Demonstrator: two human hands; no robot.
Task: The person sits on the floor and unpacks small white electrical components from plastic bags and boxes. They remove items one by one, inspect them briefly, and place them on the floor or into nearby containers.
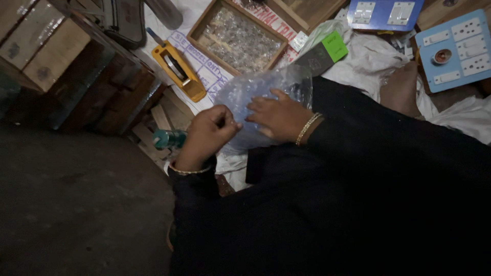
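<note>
A bundle wrapped in clear bubble wrap (pixel 255 92) lies on my lap at the middle of the view. My right hand (pixel 279 117) rests flat on it, fingers spread across the plastic. My left hand (pixel 207 134) is curled at the bundle's left edge, fingertips pinched on the wrap. Both wrists wear thin gold bangles and black sleeves. What the wrap holds is hidden.
A yellow tape dispenser (pixel 179 71) lies up left of the bundle. A wooden tray with bubble wrap inside (pixel 236 36) sits behind it. Blue switch boards (pixel 455 48) lie at the upper right, wooden boxes (pixel 56 56) at the left, a teal-capped item (pixel 170 138) by my left hand.
</note>
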